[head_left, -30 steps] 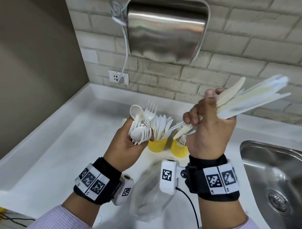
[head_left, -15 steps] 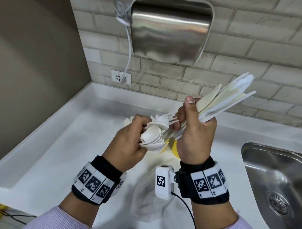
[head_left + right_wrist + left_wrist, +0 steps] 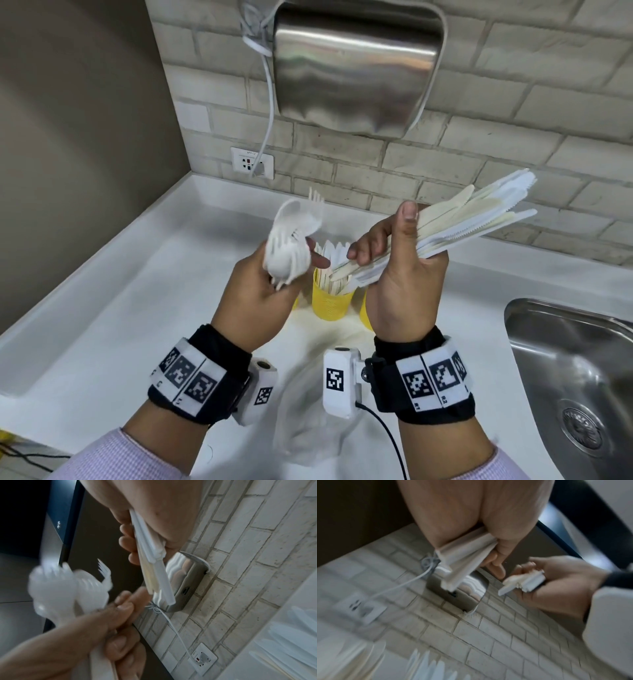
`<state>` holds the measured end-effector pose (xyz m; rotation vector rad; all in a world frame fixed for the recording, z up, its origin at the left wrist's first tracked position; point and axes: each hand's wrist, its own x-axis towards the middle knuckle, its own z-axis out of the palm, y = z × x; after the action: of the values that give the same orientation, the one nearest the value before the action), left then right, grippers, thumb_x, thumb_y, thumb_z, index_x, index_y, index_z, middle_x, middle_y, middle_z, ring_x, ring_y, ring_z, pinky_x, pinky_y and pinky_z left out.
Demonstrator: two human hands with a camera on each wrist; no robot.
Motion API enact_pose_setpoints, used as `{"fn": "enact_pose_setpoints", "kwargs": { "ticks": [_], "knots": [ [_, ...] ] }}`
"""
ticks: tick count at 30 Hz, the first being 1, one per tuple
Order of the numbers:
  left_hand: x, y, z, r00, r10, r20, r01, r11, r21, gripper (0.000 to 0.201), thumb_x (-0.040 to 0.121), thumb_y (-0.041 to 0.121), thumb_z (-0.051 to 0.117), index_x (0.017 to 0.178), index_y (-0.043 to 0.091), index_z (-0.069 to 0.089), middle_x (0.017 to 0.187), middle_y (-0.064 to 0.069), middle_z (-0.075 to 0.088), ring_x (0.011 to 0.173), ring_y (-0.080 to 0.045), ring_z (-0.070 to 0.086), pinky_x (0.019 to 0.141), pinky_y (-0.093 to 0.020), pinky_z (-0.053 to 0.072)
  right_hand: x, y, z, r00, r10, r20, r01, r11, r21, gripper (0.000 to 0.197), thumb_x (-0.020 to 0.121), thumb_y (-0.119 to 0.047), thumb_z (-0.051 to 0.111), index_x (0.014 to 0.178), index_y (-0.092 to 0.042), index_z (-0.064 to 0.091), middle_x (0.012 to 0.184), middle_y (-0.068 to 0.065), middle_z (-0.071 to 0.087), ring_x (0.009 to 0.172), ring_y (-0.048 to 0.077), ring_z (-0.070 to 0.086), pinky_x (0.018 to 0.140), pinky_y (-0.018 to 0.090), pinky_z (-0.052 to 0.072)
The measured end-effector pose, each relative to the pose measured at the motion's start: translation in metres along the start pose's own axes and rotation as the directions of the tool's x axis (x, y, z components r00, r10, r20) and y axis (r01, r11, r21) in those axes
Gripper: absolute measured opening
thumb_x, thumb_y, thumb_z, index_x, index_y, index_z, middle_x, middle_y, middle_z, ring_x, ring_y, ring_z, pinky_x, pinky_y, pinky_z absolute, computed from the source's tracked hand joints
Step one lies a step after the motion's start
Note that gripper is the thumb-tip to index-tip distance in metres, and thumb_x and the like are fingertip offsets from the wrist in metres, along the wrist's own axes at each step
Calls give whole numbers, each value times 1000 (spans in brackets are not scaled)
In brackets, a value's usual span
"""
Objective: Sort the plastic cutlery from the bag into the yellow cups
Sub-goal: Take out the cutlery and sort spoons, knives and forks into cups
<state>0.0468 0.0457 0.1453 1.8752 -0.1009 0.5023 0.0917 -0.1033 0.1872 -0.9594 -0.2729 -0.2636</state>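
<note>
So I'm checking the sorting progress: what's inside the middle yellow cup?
The middle yellow cup holds upright white cutlery, tips pointing up. The right hand and its knives cover part of it, so the type and count can't be told.

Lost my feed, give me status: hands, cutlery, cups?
Left hand grips spoons and forks. Right hand grips knives. Yellow cups below, one already holding cutlery. Nothing blocking.

A kitchenette or washroom corner: a white tabletop [image 3: 144,308] with a stainless steel sink [image 3: 579,370], pale brick-tile wall [image 3: 513,144], wall-mounted steel hand dryer [image 3: 356,65], white socket [image 3: 252,163].
</note>
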Motion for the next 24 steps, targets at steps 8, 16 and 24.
{"fn": "enact_pose_setpoints", "kwargs": {
  "ticks": [8,16,24],
  "knots": [
    [2,-11,9,883,-450,133,458,765,-453,20,103,10,53,107,-4,66,93,-15,78,64,-20,65,60,-25,54,4,5,7,993,-90,80,94,994,-51,14,98,-14,62,87,-16,53,49,0,39,40,21,35,50,34,41],
    [2,-16,13,731,-543,413,631,310,-711,30,98,1,49,125,-9,59,124,-31,66,104,-37,72,85,-42,61,-7,42,4,973,37,227,53,924,-379,13,92,-16,72,90,-16,60,72,4,61,62,21,60,65,34,51],
    [1,-23,14,685,-604,407,666,291,-687,29,100,2,49,123,-6,64,124,-28,67,94,-28,74,80,-36,63,-19,64,-5,975,93,203,37,831,-554,13,92,-23,70,86,-32,62,80,-8,67,76,11,66,73,25,52]
  ]
}}
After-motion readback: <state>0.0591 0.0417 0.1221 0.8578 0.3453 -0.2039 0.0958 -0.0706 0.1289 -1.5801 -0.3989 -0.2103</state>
